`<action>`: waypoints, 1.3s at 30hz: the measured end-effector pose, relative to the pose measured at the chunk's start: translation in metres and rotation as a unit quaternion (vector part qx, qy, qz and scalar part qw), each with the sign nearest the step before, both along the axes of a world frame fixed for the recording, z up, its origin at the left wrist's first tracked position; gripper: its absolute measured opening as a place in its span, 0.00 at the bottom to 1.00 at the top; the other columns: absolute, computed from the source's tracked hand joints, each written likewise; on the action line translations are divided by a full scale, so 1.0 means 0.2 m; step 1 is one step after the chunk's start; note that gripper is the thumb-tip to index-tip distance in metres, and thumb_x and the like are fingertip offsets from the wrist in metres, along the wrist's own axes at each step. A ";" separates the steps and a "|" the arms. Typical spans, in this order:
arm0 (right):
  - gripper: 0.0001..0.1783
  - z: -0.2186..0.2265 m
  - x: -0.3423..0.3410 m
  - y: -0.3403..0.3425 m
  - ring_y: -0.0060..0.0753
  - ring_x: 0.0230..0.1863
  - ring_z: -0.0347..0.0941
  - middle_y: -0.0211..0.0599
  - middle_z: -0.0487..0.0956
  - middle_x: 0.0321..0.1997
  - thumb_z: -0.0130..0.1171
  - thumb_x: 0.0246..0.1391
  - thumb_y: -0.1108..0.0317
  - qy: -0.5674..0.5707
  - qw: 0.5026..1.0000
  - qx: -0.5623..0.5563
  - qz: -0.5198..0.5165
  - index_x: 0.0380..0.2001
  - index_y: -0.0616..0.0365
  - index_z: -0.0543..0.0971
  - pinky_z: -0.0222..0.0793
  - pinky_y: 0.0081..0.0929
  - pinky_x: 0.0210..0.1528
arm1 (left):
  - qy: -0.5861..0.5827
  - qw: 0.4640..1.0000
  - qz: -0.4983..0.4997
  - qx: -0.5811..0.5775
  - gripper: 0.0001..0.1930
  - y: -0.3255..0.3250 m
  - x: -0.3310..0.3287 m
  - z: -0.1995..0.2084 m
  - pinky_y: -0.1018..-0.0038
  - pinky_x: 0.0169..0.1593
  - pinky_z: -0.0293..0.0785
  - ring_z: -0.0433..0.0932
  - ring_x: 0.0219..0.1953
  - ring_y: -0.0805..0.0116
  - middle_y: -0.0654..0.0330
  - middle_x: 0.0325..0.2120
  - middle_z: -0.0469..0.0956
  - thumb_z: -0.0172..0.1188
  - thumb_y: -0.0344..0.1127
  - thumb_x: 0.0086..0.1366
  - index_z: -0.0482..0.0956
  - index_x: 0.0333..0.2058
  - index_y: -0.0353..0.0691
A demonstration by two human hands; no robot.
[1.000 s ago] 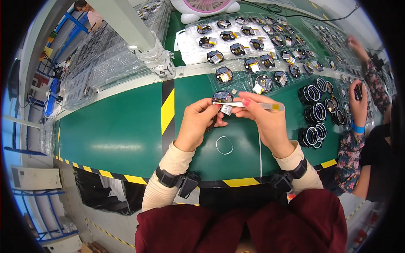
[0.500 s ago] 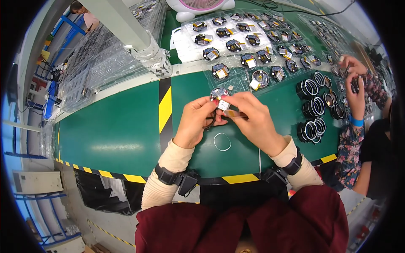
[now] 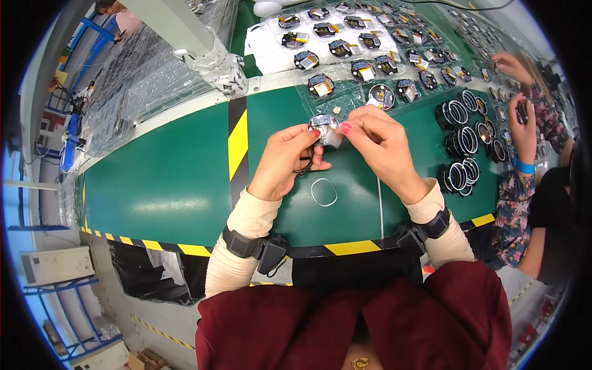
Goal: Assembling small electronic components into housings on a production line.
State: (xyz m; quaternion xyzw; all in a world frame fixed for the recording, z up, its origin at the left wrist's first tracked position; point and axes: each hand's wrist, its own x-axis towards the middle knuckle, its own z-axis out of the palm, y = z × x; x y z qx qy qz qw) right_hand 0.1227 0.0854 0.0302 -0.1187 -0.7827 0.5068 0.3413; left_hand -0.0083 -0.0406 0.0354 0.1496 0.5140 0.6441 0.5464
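In my left hand (image 3: 285,159) I hold a round electronic module (image 3: 322,128) with a shiny face and a black rim, my thumb pressing on its near edge. A dark loop (image 3: 303,165) hangs below it by my fingers. My right hand (image 3: 383,147) is at the module's right side, with thumb and forefinger pinched together. Between them and the module is a blurred whitish piece (image 3: 335,138); what the fingertips grip is too unclear to name. A thin white ring (image 3: 324,192) lies on the green table (image 3: 160,179) below my hands.
Several round modules with flat silver batteries (image 3: 320,85) lie on clear trays and a white sheet ahead. Stacks of black and white rings (image 3: 457,143) stand to the right. Beyond them a co-worker's hands (image 3: 523,126) hold a small dark part. A metal post (image 3: 166,28) rises at far left.
My right hand has moved up and slightly right, off the battery's label. The flat metal tool seen under its fingers no longer shows clearly. The module now faces up more. The co-worker's hands have moved apart.
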 end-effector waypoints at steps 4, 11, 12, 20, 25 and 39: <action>0.09 0.01 -0.04 -0.05 0.09 0.21 0.60 0.25 0.70 0.22 0.57 0.50 0.72 -0.047 0.980 -0.195 -0.018 0.35 0.65 0.75 0.52 0.11 0.21 | 0.101 0.995 -0.006 -0.012 0.08 0.01 0.02 -0.01 0.75 0.33 0.77 0.70 0.21 0.79 0.63 0.22 0.71 0.51 0.29 0.60 0.73 0.34 0.31; 0.16 0.00 -0.01 -0.02 0.08 0.22 0.60 0.25 0.71 0.26 0.57 0.51 0.71 -0.081 0.950 -0.295 0.055 0.44 0.62 0.71 0.51 0.11 0.19 | 0.111 0.993 0.013 0.035 0.09 0.01 0.05 0.01 0.76 0.32 0.76 0.71 0.22 0.78 0.62 0.23 0.72 0.52 0.31 0.61 0.73 0.35 0.30; 0.17 0.00 -0.01 -0.02 0.08 0.22 0.59 0.25 0.71 0.27 0.56 0.51 0.71 -0.083 0.950 -0.296 0.051 0.45 0.62 0.70 0.51 0.12 0.18 | 0.122 0.992 0.010 0.038 0.09 0.01 0.04 0.00 0.76 0.32 0.76 0.71 0.23 0.78 0.62 0.24 0.73 0.52 0.31 0.61 0.73 0.36 0.31; 0.24 0.05 0.02 -0.01 0.10 0.21 0.56 0.22 0.70 0.26 0.54 0.52 0.71 -0.055 0.890 -0.392 0.226 0.54 0.62 0.65 0.49 0.11 0.20 | -0.117 0.988 -0.049 0.083 0.09 -0.02 0.02 0.02 0.73 0.32 0.75 0.73 0.26 0.75 0.63 0.26 0.73 0.49 0.35 0.63 0.71 0.38 0.37; 0.24 0.06 0.02 -0.01 0.10 0.20 0.57 0.20 0.67 0.21 0.56 0.51 0.68 -0.045 0.890 -0.401 0.214 0.52 0.62 0.67 0.48 0.10 0.19 | -0.092 0.991 -0.065 0.072 0.11 0.01 0.06 0.01 0.75 0.30 0.73 0.72 0.25 0.75 0.64 0.26 0.73 0.49 0.35 0.63 0.70 0.41 0.36; 0.22 0.04 0.01 0.02 0.12 0.22 0.57 0.27 0.71 0.45 0.51 0.53 0.72 0.038 0.839 -0.514 0.173 0.52 0.62 0.65 0.50 0.09 0.19 | -0.126 0.962 0.127 0.207 0.21 -0.04 0.00 0.09 0.64 0.54 0.62 0.65 0.49 0.59 0.49 0.45 0.67 0.42 0.35 0.64 0.57 0.54 0.32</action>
